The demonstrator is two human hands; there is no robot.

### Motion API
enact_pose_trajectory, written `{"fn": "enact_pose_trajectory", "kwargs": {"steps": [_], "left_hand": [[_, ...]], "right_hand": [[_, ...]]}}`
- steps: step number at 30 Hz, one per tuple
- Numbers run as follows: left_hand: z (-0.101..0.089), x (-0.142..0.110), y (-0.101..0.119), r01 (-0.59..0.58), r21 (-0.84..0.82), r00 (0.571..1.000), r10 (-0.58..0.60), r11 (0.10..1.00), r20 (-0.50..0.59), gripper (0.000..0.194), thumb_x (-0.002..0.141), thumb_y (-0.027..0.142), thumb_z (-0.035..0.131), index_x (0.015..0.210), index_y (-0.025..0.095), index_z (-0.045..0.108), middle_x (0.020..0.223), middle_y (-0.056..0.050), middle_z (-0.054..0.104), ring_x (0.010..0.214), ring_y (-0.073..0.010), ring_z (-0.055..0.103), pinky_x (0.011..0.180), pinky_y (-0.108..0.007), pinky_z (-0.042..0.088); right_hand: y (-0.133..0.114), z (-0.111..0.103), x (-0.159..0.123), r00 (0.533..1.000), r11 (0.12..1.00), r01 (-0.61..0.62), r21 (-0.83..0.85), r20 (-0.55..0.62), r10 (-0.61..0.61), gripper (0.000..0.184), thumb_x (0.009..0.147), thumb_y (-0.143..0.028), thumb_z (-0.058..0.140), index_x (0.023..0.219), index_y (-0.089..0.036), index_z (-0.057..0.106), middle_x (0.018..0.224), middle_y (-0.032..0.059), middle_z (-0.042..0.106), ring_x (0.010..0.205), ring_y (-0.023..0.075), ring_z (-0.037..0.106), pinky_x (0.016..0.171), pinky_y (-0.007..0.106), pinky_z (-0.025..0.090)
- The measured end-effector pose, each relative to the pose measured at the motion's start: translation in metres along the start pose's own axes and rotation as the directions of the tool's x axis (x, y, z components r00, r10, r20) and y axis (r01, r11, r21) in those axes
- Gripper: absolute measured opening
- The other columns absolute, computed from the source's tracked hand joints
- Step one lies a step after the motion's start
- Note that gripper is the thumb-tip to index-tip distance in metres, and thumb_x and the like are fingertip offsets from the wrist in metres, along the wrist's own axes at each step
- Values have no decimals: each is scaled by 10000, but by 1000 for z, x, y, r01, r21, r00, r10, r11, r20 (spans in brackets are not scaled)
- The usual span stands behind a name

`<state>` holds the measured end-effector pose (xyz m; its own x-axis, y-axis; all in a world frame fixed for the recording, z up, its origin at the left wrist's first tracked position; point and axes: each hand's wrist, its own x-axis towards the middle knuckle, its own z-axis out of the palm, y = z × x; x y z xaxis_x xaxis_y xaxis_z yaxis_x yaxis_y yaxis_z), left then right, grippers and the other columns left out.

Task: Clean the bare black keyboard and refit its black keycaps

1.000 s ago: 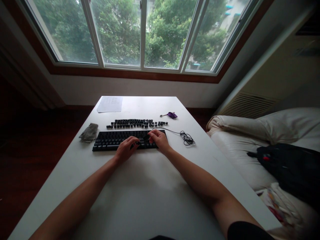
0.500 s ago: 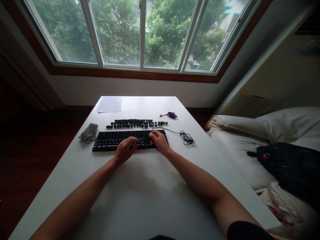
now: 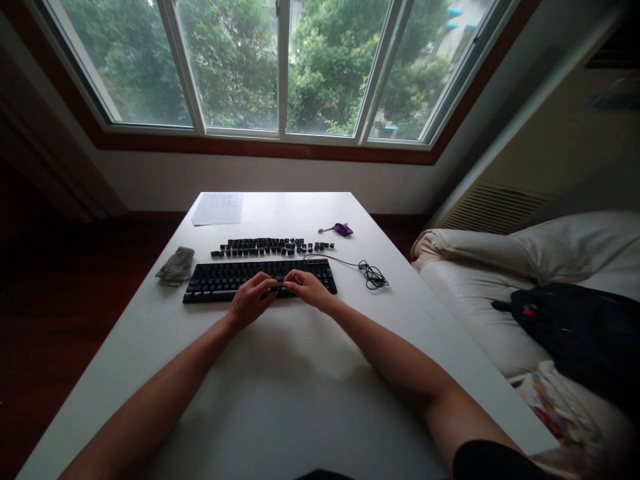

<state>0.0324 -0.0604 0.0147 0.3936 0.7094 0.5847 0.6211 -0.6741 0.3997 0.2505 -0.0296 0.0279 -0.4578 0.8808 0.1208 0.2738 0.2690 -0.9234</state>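
Observation:
A black keyboard (image 3: 215, 280) lies across the white table, with both hands over its right half. My left hand (image 3: 251, 297) rests at its front edge, fingers curled toward the thumb; whatever is in them is too dark and small to name. Close beside it, my right hand (image 3: 309, 289) is closed in a pinch above the keys. A small thing with a faint glint shows at those fingertips, but its kind is unclear. Behind the keyboard, loose black keycaps (image 3: 260, 247) stand in rows.
A crumpled grey cloth (image 3: 175, 267) lies left of the keyboard. The coiled black cable (image 3: 373, 275) is on the right. Farther back are a purple brush-like item (image 3: 342, 230) and a paper sheet (image 3: 217, 209). A sofa (image 3: 465, 267) with a black bag (image 3: 575, 327) borders the table's right side.
My right hand has moved left and slightly toward me, closer to my left hand. A dark piece seen at its fingertips earlier no longer shows there. My left hand stays nearly in place.

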Motion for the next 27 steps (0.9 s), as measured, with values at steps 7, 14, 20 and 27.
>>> {"fn": "enact_pose_trajectory", "kwargs": {"steps": [7,14,20,27], "left_hand": [[0,1,4,1,-28,1000,-2,1000,-15,256,912,270,583,1167,248,591,1006,-43,613,764,-119,604,709,-244,517],[1,1,6,-11,-41,1000,11,999,5,253,917,245,578,1169,245,581,1041,-48,626,793,-123,623,724,-242,516],[2,1,8,-13,-62,1000,13,998,3,204,920,242,565,1123,238,588,1069,-52,645,805,-127,631,752,-252,517],[0,1,9,-34,-100,999,36,994,13,158,913,206,549,1063,231,595,1074,-62,653,886,-148,647,803,-277,526]], "right_hand": [[-4,1,-3,999,997,28,-71,43,-25,286,836,-421,644,963,-167,684,694,-30,518,642,110,416,605,238,317],[-4,3,-3,1000,995,-12,-100,9,13,324,820,-466,658,939,-166,689,664,-35,499,631,110,406,596,236,311],[1,5,-2,1000,999,-25,-24,14,26,348,820,-490,653,904,-153,679,719,-15,564,665,114,441,629,237,347],[-2,5,-4,995,984,-99,146,41,94,361,772,-497,692,837,-143,665,693,-12,561,637,107,441,592,231,347]]}}
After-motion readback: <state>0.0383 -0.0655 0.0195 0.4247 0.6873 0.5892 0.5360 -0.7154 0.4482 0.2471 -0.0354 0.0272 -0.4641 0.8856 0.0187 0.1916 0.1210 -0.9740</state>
